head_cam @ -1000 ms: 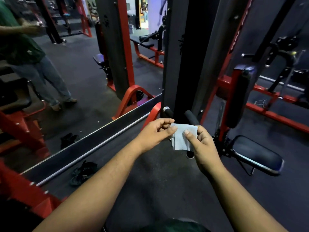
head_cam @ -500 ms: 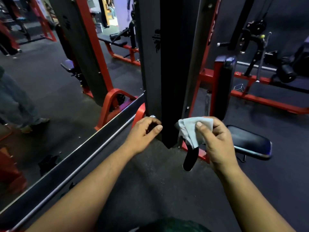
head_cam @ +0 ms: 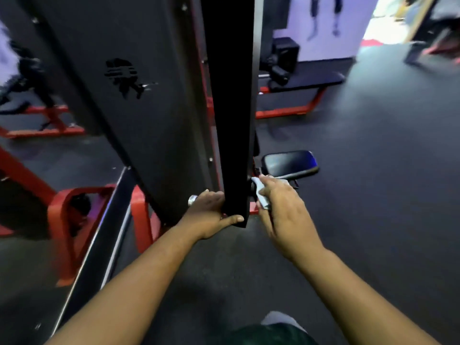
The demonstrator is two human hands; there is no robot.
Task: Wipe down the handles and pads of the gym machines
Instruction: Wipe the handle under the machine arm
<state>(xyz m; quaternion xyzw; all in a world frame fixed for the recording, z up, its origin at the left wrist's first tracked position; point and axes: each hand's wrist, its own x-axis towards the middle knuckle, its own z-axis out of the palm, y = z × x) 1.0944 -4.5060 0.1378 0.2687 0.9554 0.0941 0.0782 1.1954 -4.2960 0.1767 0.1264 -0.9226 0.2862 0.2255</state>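
Wiping right handle
Right hand clamps cloth around handle, just right of column; left hand grips left handle.

L hand, R hand clenched fwd

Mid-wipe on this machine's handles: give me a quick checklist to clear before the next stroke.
1. Cloth in right hand: ok, gripped.
2. Cloth on the right handle: cannot tell, the black column and the hand hide the contact.
3. Left hand bracing: ok, closed round the left handle, whose chrome end shows.
4. Left handle wiped: cannot tell.
5. Seat pad wiped: cannot tell; no hand touches it.
6. Floor to the right: ok, nothing lies there.
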